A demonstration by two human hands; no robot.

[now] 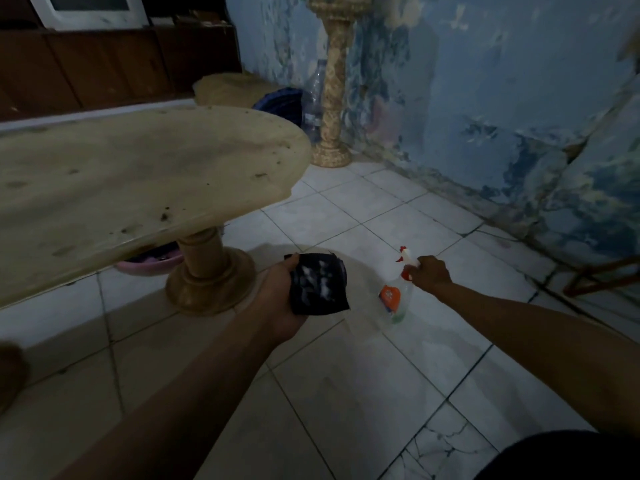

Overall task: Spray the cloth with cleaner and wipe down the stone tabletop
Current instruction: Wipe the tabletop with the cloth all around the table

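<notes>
head: spray bottle (396, 296) upright, nozzle pointing left.

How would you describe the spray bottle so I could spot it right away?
Start at the stone table and look right, past its pedestal, over the tiled floor. The right hand grips the spray bottle by its neck. It is clear plastic, with a red-and-white trigger and an orange label.

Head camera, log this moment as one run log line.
left hand: holds dark cloth, foam on it | right hand: grips spray bottle | stone tabletop: dirty, not yet wiped
</notes>
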